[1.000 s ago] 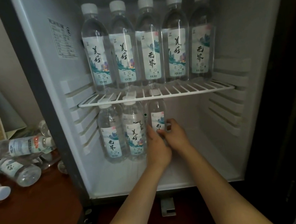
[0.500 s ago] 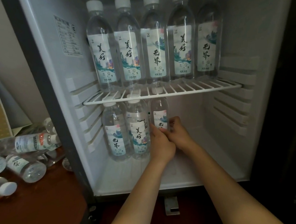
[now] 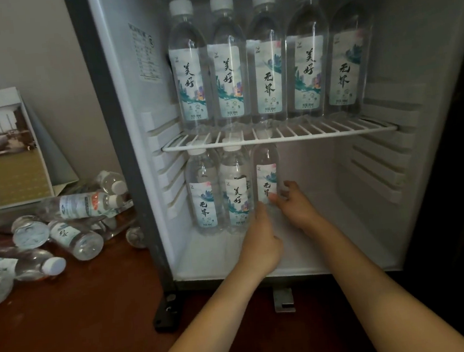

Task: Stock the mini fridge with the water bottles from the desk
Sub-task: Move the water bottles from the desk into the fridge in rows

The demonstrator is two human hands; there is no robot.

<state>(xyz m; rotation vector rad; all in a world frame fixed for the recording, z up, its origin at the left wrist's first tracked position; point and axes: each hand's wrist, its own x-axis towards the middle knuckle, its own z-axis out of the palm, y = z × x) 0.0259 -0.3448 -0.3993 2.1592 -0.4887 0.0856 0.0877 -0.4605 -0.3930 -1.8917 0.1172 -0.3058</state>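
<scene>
The mini fridge (image 3: 414, 174) stands open. Several upright water bottles (image 3: 267, 57) fill its wire shelf (image 3: 321, 133). Below it stand two bottles (image 3: 221, 194) at the left and a third bottle (image 3: 267, 178) beside them. My right hand (image 3: 297, 206) grips the third bottle low on its right side, thumb on the label. My left hand (image 3: 260, 238) reaches in with its fingertips against that bottle's lower left; the bottle's base is hidden behind both hands. Several more bottles (image 3: 74, 238) lie on their sides on the desk (image 3: 82, 320) at the left.
A folded card with a hotel-room photo (image 3: 4, 148) leans against the wall behind the loose bottles. The right half of the fridge floor (image 3: 346, 238) holds nothing. The dark fridge door (image 3: 457, 209) stands at the right edge.
My view has shifted right, so the fridge sits more to the right. My left hand has slid a little down and back from the third bottle. My right hand keeps its hold.
</scene>
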